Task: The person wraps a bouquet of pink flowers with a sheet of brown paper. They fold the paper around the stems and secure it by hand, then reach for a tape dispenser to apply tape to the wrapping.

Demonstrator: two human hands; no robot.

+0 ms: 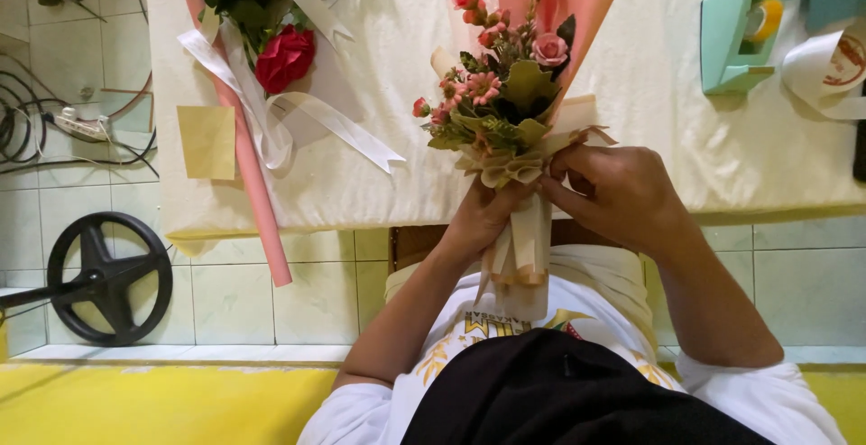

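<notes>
Gripping the bouquet (505,111), both hands, left (487,215) and right (613,188), close around its wrapped stem.

Cloth-covered table (406,174): bouquet (271,39), tape dispenser (735,35)

Both forearms are reaching forward from the torso, converging at centre. The left hand (483,215) is curling closed in a grip, fingers wrapped. The right hand (613,191) is sitting just beside it, fingers bent inward, wrist angled left.
</notes>
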